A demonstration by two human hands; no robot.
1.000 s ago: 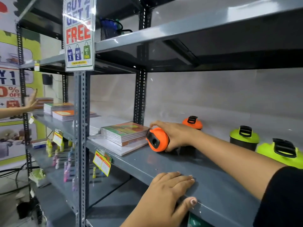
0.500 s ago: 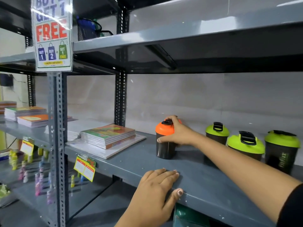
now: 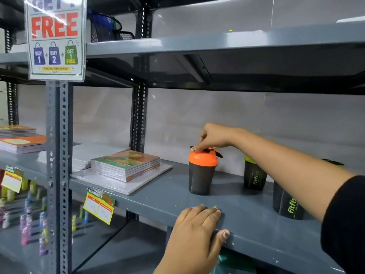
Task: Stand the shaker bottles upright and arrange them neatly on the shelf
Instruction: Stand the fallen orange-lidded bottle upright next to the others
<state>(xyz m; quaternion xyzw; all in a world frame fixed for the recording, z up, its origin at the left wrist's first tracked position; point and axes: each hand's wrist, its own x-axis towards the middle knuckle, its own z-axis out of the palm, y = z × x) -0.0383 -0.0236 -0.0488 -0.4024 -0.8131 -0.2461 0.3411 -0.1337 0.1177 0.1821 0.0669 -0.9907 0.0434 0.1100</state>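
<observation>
Orange-lidded and upright, the shaker [image 3: 201, 175] stands on the shelf [image 3: 246, 220], a little right of the books [image 3: 126, 165] and well left of two green-lidded shakers, the far one [image 3: 254, 177] and the near one [image 3: 286, 202], both partly hidden by the forearm. The right hand [image 3: 214, 137] comes down on the lid from above, fingertips [image 3: 194, 149] curled onto the black flip cap; whether they pinch it or merely press cannot be told. The left hand [image 3: 194, 232] lies flat on the shelf's front edge, fingers spread, holding nothing.

Smoky, see-through plastic shows nothing inside, so I judge the shaker empty and light (easy to tip or slide with one finger). Its wall looks stiff and smooth, likely a bit slippery; it narrows toward the base. A wrap around the body just under the lid seems surest, since the cap may hinge. The green-lidded ones also show no contents where visible.
</observation>
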